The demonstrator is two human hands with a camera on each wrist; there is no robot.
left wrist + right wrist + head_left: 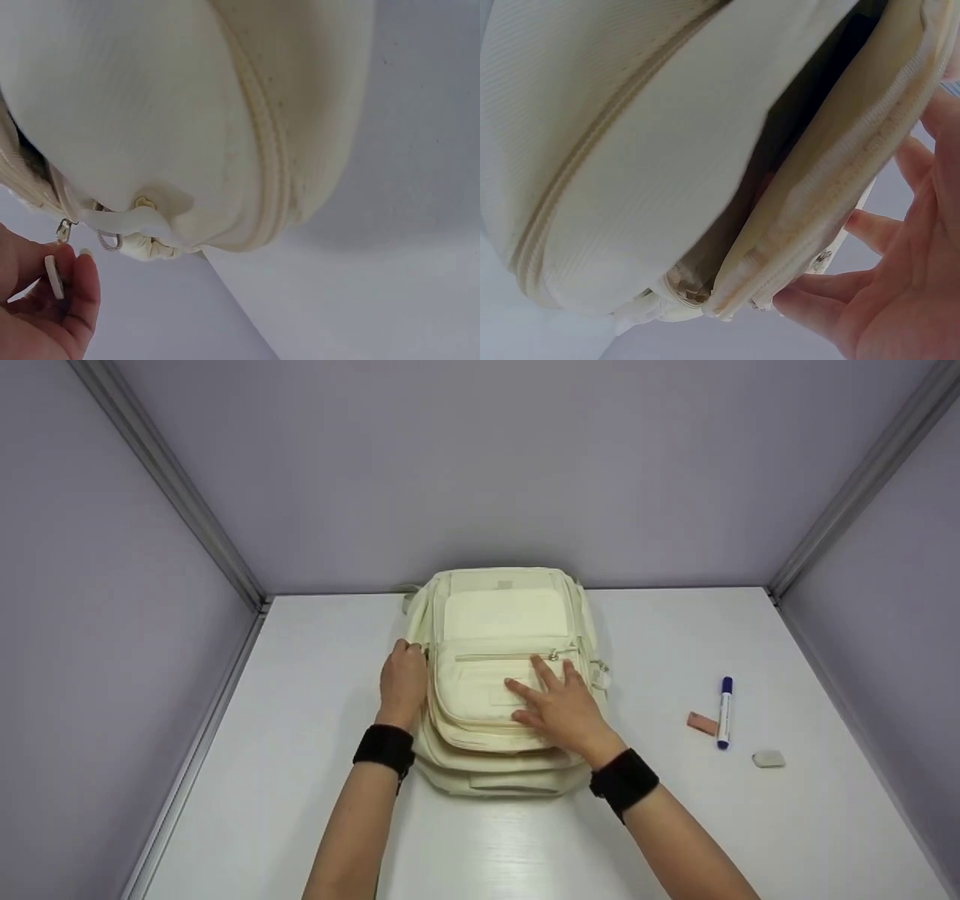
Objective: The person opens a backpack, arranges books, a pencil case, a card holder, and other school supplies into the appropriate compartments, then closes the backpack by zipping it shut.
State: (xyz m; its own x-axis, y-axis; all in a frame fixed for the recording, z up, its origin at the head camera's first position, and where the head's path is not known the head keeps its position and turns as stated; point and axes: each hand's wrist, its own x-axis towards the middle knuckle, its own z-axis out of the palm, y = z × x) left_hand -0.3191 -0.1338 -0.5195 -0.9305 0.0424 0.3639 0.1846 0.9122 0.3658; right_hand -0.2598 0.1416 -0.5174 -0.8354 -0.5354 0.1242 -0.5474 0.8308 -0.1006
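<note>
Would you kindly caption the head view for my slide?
Left hand pinches a zipper pull on the cream backpack; right hand rests flat on its front pocket.

One cream backpack (502,675) lies on the table. To its right lie one marker (724,712) and two erasers (703,724).

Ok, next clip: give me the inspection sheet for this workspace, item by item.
Surface: white table, bare around the bag.
Job's things: cream backpack lying flat, front up; a compartment gapes open in the right wrist view.
Clutter: blue-capped marker, pink eraser, grey-white eraser, all right of the bag.
Hands: left hand at the bag's left edge, pinching a zipper pull; right hand resting flat on the front pocket, fingers spread.
Cables: nothing seen.
Surroundings: plain grey walls with metal corner strips; black wrist bands on both arms.
</note>
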